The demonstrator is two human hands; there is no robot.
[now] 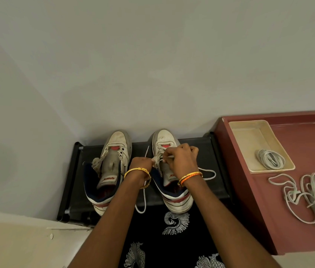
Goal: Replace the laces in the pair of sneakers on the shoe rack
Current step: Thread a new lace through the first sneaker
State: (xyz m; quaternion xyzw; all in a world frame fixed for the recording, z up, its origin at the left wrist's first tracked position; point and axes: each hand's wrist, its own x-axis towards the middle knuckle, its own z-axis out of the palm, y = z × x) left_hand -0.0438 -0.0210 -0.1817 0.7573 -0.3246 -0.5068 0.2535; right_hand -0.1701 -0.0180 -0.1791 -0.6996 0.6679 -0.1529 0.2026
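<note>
White lace (208, 174) pinched in both hands' grip, over right sneaker (169, 171).

My hands (179, 157) are covering the right sneaker's (172, 171) eyelets; the old laces (307, 192) are running off the frame's edge.

This looks like a corner of my home, by the plain painted wall (152, 55) where I keep my shoes. A low black shoe rack (71, 176) stands pushed against that wall, with my worn white sneakers (112, 165) on its top shelf. Just right of the rack sits a maroon cabinet top (268, 209), holding a cream plastic tray (249, 132) and loose laces (307, 192). Left of the rack, pale floor tiles (17, 244) meet the wall, with small chips of debris on them.
</note>
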